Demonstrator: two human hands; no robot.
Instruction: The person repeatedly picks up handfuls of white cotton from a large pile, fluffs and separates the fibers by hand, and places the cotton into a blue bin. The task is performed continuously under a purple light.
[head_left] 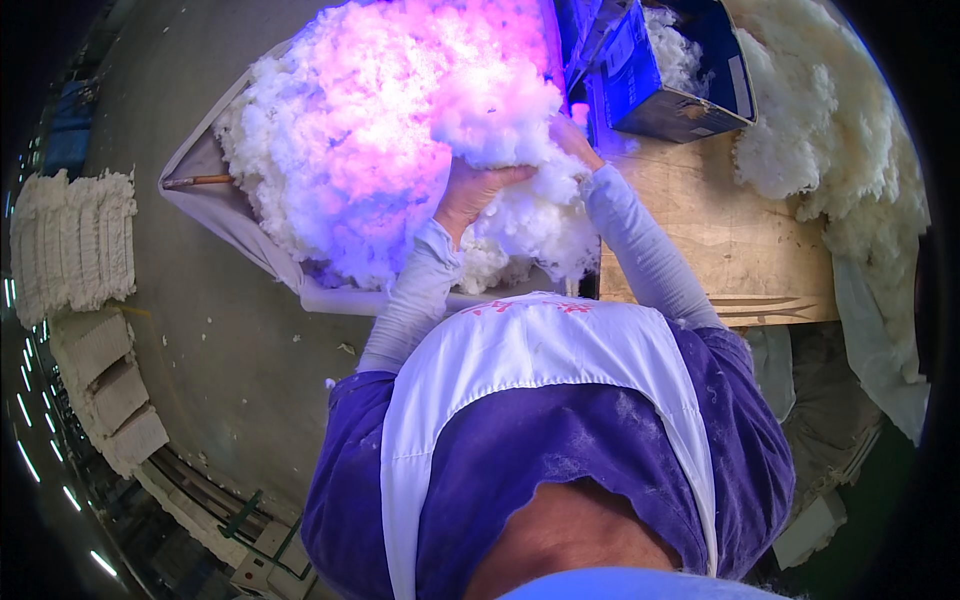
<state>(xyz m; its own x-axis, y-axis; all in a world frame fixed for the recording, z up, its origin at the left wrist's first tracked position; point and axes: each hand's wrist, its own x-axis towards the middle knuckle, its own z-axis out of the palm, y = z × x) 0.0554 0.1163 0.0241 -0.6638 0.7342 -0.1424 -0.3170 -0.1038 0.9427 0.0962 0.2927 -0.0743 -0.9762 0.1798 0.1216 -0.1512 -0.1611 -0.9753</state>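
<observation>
You are working both hands into a big heap of loose white cotton fibre (400, 130), lit pinkish-violet from above, which is lying in a pale cloth-lined tray (235, 225) straight ahead of you. Your left hand (468, 190) is cupping a clump from below, fingers curled and closing on the fluff. Your right hand (572, 135) is pressing into the heap's right edge; its fingers are sinking into the fibre, so you cannot tell whether they are spread or together.

Judging by how things lie, the sorting is looking far from finished: the tray is heaped high, and another creamy mound of raw fibre (840, 130) is waiting on the right, beside the bare wooden board (720, 235). Just beyond your right hand, a blue rectangular cardboard box (650, 85) is standing open with only a little fluff inside; a pale label strip is showing on its side. Stacked off-white fibre slabs (75, 240) are sitting well apart at far left.
</observation>
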